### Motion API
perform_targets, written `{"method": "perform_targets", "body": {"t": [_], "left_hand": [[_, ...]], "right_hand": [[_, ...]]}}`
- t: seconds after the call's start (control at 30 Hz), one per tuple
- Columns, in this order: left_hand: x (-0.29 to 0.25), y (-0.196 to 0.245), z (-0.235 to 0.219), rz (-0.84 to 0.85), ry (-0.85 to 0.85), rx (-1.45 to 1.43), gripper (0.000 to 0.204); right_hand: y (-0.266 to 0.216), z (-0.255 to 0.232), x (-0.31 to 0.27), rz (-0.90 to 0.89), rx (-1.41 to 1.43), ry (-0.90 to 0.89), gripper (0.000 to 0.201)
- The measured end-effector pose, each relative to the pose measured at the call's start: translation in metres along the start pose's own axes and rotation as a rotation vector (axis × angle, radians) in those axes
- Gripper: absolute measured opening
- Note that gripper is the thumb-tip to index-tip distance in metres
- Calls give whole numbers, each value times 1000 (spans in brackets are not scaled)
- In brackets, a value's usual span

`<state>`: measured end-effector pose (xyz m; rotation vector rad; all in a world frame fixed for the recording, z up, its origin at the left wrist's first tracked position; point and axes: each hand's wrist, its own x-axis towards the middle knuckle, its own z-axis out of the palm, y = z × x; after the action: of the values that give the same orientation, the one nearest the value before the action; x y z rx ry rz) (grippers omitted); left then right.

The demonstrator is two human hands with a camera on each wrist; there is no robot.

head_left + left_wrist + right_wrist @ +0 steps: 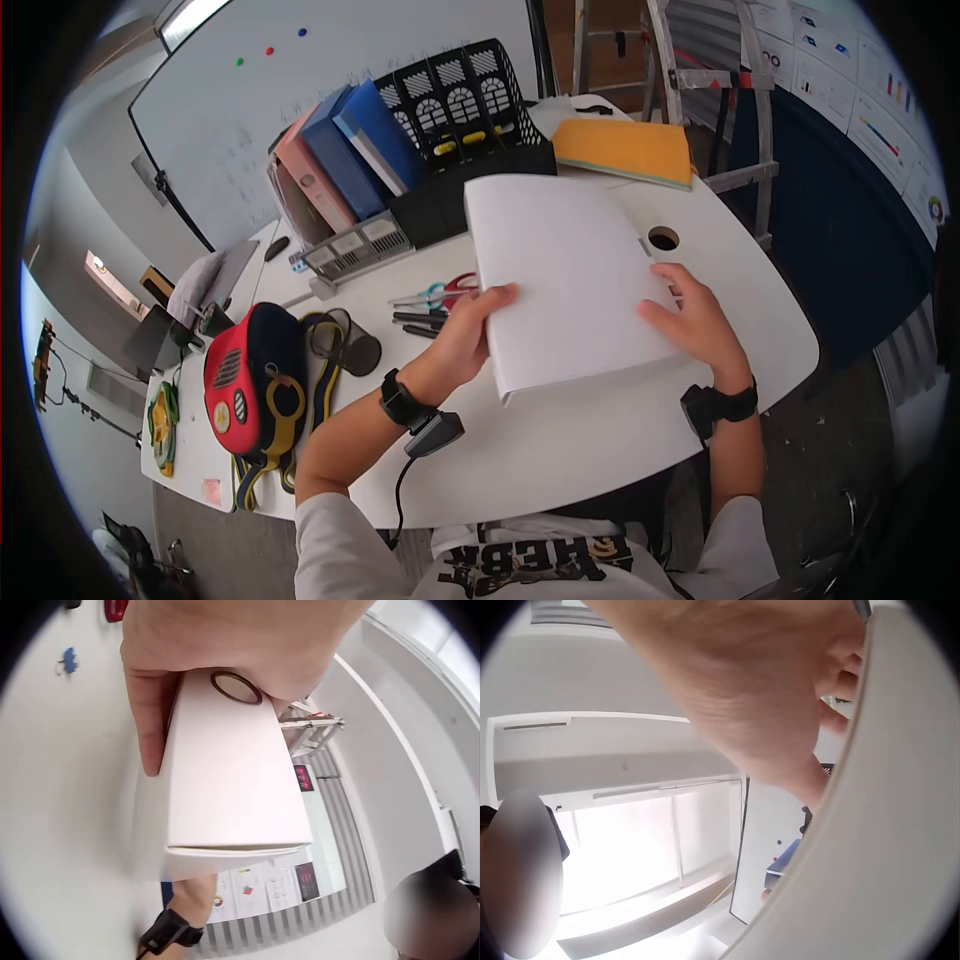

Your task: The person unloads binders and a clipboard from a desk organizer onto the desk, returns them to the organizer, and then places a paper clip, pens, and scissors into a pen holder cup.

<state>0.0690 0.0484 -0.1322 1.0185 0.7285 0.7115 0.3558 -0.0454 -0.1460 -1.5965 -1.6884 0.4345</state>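
Note:
A thick white binder (575,270) lies tilted in front of me over the desk. My left hand (462,335) grips its left side, thumb on the upper face and fingers below. In the left wrist view the binder's spine (232,772) shows a metal-rimmed finger hole (237,688) close to the palm. At the opposite edge is my right hand (705,325), thumb and fingers spread apart. Its thumb overlaps the face in the head view. From the right wrist, the fingers (844,679) are partly hidden behind the binder's edge.
Scissors (440,296) and black pens (420,322) lie left of the binder, near a mesh cup (355,350) and a red-and-navy bag (255,385). Behind stand blue folders (345,150) and a black file rack (460,105). A yellow folder (625,150) lies at the back right, beyond the cable hole (663,238).

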Motion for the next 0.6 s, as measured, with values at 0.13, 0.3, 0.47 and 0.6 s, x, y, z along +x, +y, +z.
{"method": "perform_targets", "body": {"t": [0.13,0.3,0.47,0.6], "left_hand": [[-19,59,15,291,142,-12,47],[19,137,21,1049,167,-92,44],[129,171,-39,1386,636,75,56],[146,165,-49,1348,992,301,65]], "right_hand": [[-7,-16,-4,58,730,273,35],[7,-11,2,134,842,304,16],[-6,-10,0,99,845,185,11],[-5,-10,-1,135,836,130,10]]}}
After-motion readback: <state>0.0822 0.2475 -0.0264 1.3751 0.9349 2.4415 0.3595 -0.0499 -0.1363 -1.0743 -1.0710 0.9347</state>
